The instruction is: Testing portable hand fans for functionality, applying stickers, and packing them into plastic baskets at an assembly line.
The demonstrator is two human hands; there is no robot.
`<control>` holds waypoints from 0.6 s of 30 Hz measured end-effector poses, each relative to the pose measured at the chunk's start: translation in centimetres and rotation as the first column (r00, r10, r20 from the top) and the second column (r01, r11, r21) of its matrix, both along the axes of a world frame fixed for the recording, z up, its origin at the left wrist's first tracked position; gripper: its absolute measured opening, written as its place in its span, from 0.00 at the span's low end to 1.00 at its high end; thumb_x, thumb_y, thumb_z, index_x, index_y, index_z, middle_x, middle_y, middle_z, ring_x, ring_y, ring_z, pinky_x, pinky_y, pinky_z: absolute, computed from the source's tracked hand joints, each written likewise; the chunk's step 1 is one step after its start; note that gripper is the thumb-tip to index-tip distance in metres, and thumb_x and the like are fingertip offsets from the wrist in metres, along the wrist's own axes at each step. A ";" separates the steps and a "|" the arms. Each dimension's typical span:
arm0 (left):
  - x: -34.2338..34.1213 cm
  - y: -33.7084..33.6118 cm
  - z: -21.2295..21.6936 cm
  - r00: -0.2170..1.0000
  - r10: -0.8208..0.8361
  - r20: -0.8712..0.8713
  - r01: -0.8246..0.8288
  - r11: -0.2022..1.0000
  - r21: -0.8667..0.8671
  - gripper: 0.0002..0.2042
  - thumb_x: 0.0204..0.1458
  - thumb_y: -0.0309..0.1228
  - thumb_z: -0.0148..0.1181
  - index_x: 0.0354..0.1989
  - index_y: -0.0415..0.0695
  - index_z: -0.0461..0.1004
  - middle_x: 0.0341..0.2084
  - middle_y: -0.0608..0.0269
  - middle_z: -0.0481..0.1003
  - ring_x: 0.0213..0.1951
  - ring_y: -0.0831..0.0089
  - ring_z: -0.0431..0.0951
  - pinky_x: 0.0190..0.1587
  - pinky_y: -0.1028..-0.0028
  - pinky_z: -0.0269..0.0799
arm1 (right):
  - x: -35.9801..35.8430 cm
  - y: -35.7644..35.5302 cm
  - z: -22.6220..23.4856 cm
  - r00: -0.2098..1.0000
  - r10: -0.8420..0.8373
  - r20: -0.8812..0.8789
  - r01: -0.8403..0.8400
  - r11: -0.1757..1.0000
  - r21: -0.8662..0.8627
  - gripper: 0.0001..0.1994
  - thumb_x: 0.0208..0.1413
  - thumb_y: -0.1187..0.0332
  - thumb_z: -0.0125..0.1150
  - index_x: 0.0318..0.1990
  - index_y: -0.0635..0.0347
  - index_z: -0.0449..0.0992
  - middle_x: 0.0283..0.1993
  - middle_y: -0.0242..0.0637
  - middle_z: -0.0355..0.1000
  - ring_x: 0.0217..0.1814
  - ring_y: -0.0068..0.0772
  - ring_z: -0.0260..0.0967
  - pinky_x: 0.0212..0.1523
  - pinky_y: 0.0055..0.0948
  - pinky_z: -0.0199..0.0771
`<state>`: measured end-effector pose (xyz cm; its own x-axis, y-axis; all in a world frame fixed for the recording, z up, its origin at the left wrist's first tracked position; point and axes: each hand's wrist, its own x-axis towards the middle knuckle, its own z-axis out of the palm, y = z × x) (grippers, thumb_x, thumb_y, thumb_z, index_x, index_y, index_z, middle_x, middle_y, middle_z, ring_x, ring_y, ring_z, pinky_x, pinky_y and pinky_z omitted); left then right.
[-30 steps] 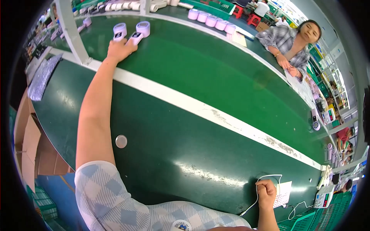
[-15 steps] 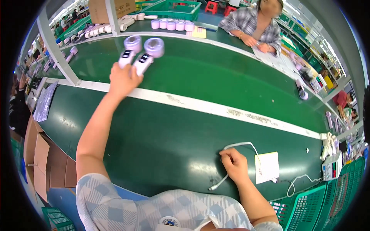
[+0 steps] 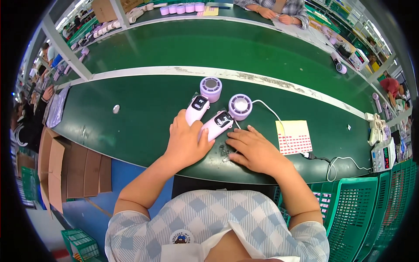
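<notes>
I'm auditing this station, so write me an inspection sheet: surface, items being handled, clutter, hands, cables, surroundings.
Surface: dark green tabletop, glossy; dark smudges near the right hand.
Items handled: two lilac handheld fans, side by side, heads pointing away from the person.
Clutter: small pale disc; yellow sheet with red marks; silvery wrap at left.
Hands: left hand grips both fans by their handles; right hand's hold on the cable unclear.
Cables: white cable crosses the yellow sheet to a dark connector.
Surroundings: cardboard box at left, green crates at right; co-worker's hands across the bench.
</notes>
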<state>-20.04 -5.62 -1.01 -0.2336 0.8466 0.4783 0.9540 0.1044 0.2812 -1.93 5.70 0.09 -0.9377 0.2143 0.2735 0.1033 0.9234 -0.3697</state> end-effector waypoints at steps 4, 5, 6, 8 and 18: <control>1.4 -0.6 2.3 0.973 0.035 0.227 0.025 0.967 -0.255 0.13 0.41 0.34 0.56 0.32 0.36 0.69 0.42 0.42 0.61 0.38 0.52 0.66 0.40 0.63 0.63 | 1.3 -1.1 0.2 0.994 0.108 -0.015 -0.101 0.964 0.245 0.14 0.50 0.63 0.51 0.42 0.60 0.69 0.47 0.34 0.66 0.51 0.37 0.61 0.60 0.37 0.53; 1.2 -0.4 2.2 0.973 0.040 0.226 0.019 0.967 -0.255 0.13 0.41 0.34 0.56 0.32 0.36 0.69 0.42 0.42 0.61 0.38 0.52 0.66 0.40 0.63 0.63 | 1.5 -1.0 0.2 0.993 0.113 -0.016 -0.106 0.964 0.245 0.14 0.50 0.63 0.51 0.42 0.60 0.69 0.47 0.34 0.66 0.51 0.37 0.61 0.60 0.37 0.53; 0.7 0.1 1.9 0.942 0.071 0.328 0.003 0.976 -0.218 0.14 0.42 0.34 0.56 0.32 0.35 0.69 0.41 0.42 0.62 0.37 0.54 0.67 0.40 0.64 0.64 | 1.6 -0.8 0.2 0.992 0.123 0.037 -0.129 0.954 0.269 0.14 0.50 0.63 0.52 0.42 0.60 0.69 0.47 0.35 0.66 0.51 0.38 0.61 0.59 0.36 0.53; -0.6 0.7 1.2 0.844 0.123 0.522 -0.050 0.987 -0.152 0.16 0.42 0.35 0.56 0.34 0.34 0.69 0.39 0.43 0.64 0.37 0.56 0.69 0.39 0.66 0.65 | 1.5 -0.4 0.0 0.979 0.147 0.143 -0.185 0.933 0.309 0.14 0.50 0.64 0.52 0.42 0.59 0.69 0.48 0.35 0.65 0.52 0.38 0.60 0.59 0.36 0.54; -0.5 2.9 3.9 0.661 0.347 0.665 0.088 0.844 -0.528 0.20 0.43 0.34 0.57 0.40 0.31 0.65 0.28 0.49 0.71 0.29 0.60 0.73 0.33 0.71 0.69 | 3.0 0.9 0.7 1.000 -0.004 0.027 0.007 0.995 -0.099 0.11 0.48 0.69 0.52 0.40 0.60 0.69 0.41 0.35 0.65 0.48 0.35 0.60 0.52 0.34 0.59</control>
<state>-20.53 -2.76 2.85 -0.4360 0.8290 -0.3503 0.4304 0.5339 0.7278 1.05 6.62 0.81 -0.9431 0.2444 0.2257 0.1193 0.8818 -0.4563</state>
